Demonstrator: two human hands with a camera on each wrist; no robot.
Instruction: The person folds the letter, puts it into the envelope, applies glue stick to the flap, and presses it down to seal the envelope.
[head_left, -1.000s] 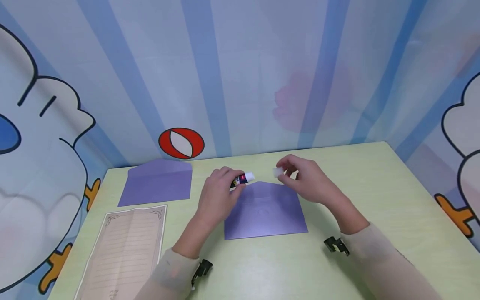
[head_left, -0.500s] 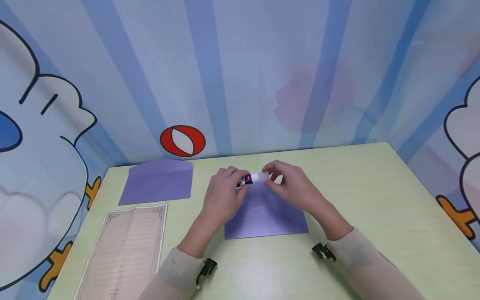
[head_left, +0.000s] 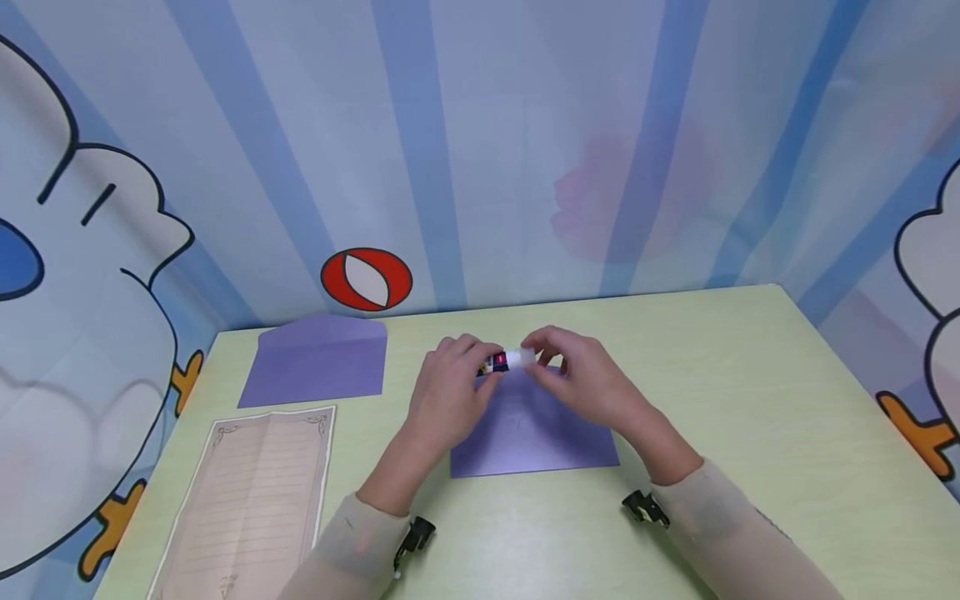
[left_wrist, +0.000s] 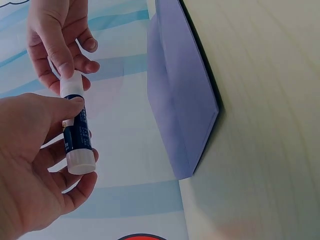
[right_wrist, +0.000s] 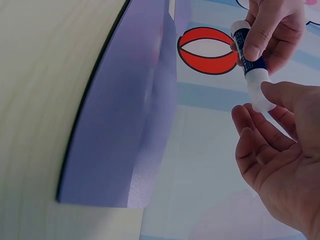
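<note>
- Head view: a glue stick (head_left: pixel 500 362) is held above a purple envelope (head_left: pixel 536 448), which is laid inward from the middle of the far edge of the table (head_left: pixel 750 400).
- Left hand (head_left: pixel 447 393): the labelled barrel is pinched between thumb and curled fingers.
- Right hand (head_left: pixel 588 377): the translucent cap (head_left: pixel 528 357) is pinched at the barrel's end, nearly closed thumb to fingertip.
- Far left corner: a 2nd envelope (head_left: pixel 317 368) is placed.
- Left edge: a lined sheet (head_left: pixel 247 492) is spread.

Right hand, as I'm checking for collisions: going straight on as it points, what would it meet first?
Probably the left hand, gripping the same glue stick whose end the right hand pinches; depth is unclear.
</note>
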